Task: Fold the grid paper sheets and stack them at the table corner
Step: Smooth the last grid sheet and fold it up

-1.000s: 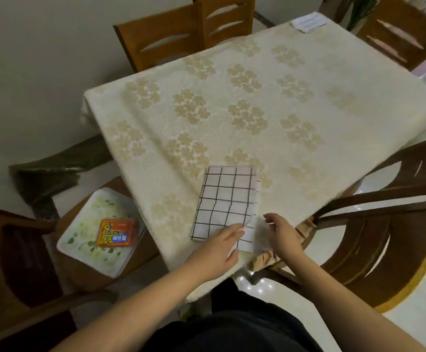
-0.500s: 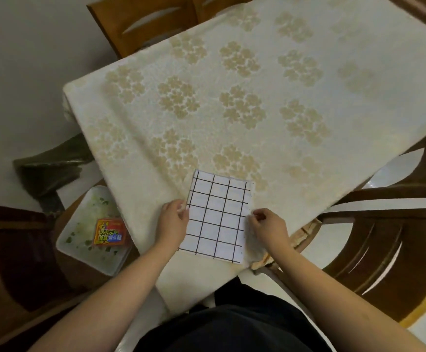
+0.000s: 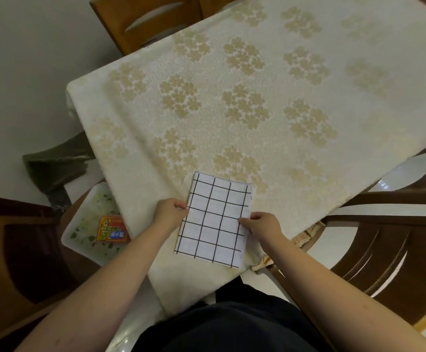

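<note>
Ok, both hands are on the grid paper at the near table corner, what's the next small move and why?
Probably lift one side edge and bring it over to the other. The grid paper lies flat on the tablecloth, the left hand pinching its left edge and the right hand its right edge, so a fold can start from this hold.

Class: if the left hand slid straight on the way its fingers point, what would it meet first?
The left hand points rightward across the grid paper, which it already holds; beyond that, probably the right hand.
</note>
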`<action>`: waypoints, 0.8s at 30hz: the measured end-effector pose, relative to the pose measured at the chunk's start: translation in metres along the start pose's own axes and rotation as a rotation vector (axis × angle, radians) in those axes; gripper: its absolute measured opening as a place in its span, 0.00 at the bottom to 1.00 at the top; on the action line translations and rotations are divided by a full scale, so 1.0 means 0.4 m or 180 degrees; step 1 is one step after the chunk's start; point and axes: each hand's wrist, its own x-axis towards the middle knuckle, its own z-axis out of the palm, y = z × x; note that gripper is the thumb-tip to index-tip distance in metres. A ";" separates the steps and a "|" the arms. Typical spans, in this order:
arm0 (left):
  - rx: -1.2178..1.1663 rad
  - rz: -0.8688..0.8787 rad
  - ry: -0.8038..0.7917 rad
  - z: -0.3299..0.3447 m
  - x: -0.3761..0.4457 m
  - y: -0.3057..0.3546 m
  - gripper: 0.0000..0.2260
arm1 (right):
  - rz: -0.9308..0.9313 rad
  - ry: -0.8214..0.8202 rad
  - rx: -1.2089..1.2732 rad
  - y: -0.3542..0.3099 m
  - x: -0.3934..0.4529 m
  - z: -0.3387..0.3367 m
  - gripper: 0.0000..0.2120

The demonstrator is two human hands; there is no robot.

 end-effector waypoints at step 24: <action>-0.1480 0.0332 -0.0784 -0.113 -0.069 -0.001 0.06 | -0.1439 -0.0791 0.0270 -0.067 -0.013 -0.065 0.08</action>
